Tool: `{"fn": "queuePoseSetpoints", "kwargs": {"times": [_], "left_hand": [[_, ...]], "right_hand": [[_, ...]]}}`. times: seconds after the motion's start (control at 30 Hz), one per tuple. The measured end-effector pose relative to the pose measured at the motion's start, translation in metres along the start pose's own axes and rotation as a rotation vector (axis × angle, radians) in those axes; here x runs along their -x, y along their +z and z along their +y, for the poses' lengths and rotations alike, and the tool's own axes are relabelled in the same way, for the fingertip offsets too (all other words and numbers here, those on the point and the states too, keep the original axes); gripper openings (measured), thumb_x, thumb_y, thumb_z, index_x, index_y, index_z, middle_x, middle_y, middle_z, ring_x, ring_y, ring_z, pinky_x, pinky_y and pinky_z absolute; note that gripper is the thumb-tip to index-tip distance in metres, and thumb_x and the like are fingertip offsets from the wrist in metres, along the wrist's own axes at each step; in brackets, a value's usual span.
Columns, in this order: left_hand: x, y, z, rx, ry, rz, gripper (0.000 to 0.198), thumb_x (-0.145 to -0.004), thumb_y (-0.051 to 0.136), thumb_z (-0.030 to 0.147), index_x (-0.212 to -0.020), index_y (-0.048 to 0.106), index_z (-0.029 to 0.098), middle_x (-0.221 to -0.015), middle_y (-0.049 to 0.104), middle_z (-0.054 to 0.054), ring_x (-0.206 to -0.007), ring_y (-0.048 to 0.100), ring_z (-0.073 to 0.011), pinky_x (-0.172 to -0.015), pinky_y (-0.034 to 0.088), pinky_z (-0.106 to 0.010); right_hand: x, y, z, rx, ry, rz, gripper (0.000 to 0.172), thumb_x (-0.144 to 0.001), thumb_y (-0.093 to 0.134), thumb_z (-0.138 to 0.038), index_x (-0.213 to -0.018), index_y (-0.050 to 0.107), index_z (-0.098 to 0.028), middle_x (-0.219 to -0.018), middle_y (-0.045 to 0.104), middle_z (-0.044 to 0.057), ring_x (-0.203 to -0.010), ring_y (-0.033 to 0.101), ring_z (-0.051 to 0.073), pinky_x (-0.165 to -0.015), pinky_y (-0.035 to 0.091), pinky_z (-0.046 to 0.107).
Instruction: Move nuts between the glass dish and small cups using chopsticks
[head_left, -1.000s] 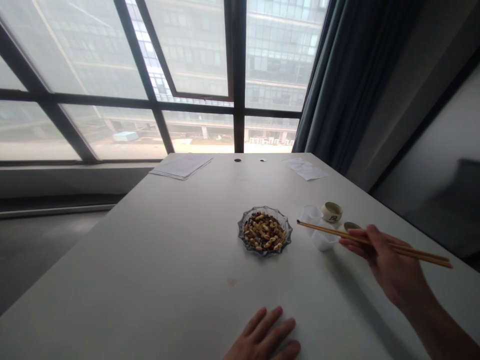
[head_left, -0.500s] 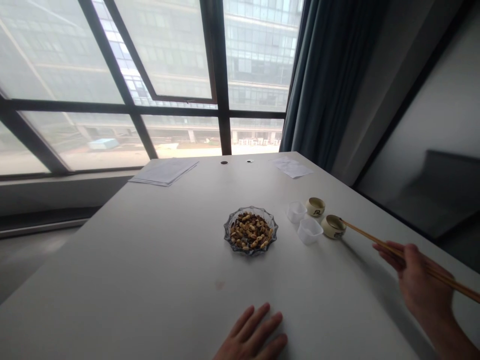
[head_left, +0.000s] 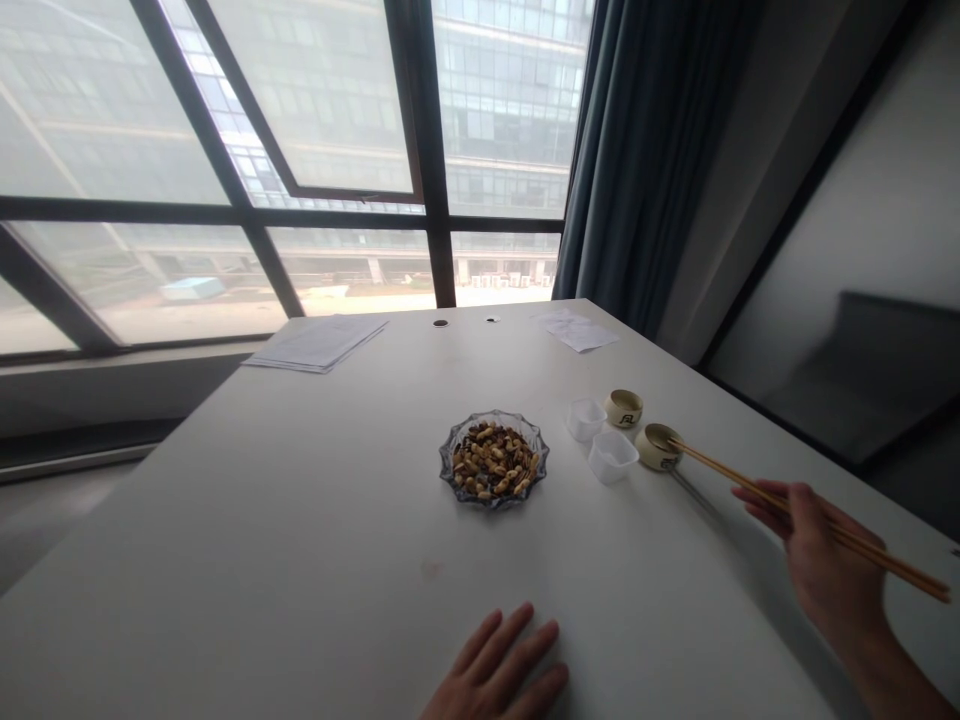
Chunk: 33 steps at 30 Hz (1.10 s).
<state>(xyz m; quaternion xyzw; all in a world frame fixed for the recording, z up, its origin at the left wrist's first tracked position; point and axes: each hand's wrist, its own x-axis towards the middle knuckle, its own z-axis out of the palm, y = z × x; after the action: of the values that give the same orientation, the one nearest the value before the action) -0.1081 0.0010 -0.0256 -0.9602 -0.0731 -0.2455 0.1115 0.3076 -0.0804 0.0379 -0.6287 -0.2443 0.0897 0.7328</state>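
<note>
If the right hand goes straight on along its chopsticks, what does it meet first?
Probably the nearer beige cup: the chopsticks in the right hand point at its rim, though their height above it is unclear.

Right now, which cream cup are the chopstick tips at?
The chopsticks reach the nearer cream cup, beside the front clear cup; the marked one sits farther back.

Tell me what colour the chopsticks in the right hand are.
Light brown, like wood. The chopsticks in the right hand show best in the head view.
</note>
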Motion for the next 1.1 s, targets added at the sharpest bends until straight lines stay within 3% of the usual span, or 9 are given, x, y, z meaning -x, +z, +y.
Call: {"fn": "queuePoseSetpoints", "kwargs": {"times": [0.43, 0.6, 0.73, 0.87, 1.0, 1.1], "left_hand": [[-0.001, -0.003, -0.001, 0.015, 0.004, -0.031, 0.038, -0.105, 0.052, 0.038, -0.143, 0.057, 0.030, -0.158, 0.047, 0.000, -0.147, 0.042, -0.0227, -0.124, 0.030, -0.040], [-0.001, -0.004, 0.001, 0.032, -0.006, -0.046, 0.038, -0.103, 0.058, 0.036, -0.140, 0.059, 0.030, -0.158, 0.047, 0.000, -0.149, 0.039, -0.0219, -0.125, 0.028, -0.039], [-0.002, -0.007, 0.002, 0.058, -0.020, -0.035, 0.041, -0.100, 0.064, 0.035, -0.140, 0.059, 0.029, -0.158, 0.047, 0.000, -0.150, 0.036, -0.0220, -0.125, 0.028, -0.039], [-0.002, -0.007, 0.002, 0.072, -0.015, -0.052, 0.041, -0.101, 0.062, 0.038, -0.140, 0.059, 0.027, -0.158, 0.047, -0.002, -0.149, 0.037, -0.0234, -0.125, 0.030, -0.039], [0.000, -0.002, 0.005, 0.068, -0.038, -0.028, 0.034, -0.104, 0.057, 0.034, -0.138, 0.059, 0.030, -0.156, 0.049, 0.002, -0.146, 0.041, -0.0232, -0.122, 0.034, -0.040], [0.001, 0.003, 0.008, 0.064, -0.069, 0.000, 0.030, -0.107, 0.052, 0.035, -0.136, 0.060, 0.032, -0.154, 0.050, 0.005, -0.144, 0.043, -0.0219, -0.120, 0.036, -0.039]], "right_hand": [[0.005, 0.004, -0.002, -0.108, 0.043, 0.032, 0.040, -0.083, 0.076, -0.052, -0.088, 0.074, -0.012, -0.082, 0.077, 0.010, -0.074, 0.077, 0.019, -0.069, 0.064, 0.021], [0.019, 0.018, -0.018, -0.053, -0.029, -0.049, 0.037, -0.088, 0.071, -0.051, -0.090, 0.075, -0.015, -0.084, 0.078, 0.011, -0.075, 0.077, 0.020, -0.070, 0.064, 0.023], [0.043, 0.049, -0.047, 0.041, -0.162, -0.291, 0.032, -0.094, 0.065, -0.047, -0.097, 0.077, -0.017, -0.086, 0.079, 0.010, -0.076, 0.078, 0.024, -0.069, 0.065, 0.031], [0.064, 0.096, -0.076, 0.120, -0.318, -0.659, 0.024, -0.100, 0.059, -0.037, -0.099, 0.077, -0.020, -0.086, 0.078, 0.006, -0.074, 0.075, 0.020, -0.068, 0.063, 0.032], [0.071, 0.145, -0.093, 0.197, -0.480, -1.044, 0.025, -0.102, 0.056, -0.032, -0.092, 0.075, -0.020, -0.093, 0.075, 0.006, -0.081, 0.071, 0.018, -0.072, 0.057, 0.030], [0.071, 0.173, -0.101, 0.281, -0.592, -1.248, 0.025, -0.103, 0.055, -0.032, -0.093, 0.074, -0.019, -0.096, 0.073, 0.007, -0.086, 0.068, 0.018, -0.078, 0.052, 0.030]]}}
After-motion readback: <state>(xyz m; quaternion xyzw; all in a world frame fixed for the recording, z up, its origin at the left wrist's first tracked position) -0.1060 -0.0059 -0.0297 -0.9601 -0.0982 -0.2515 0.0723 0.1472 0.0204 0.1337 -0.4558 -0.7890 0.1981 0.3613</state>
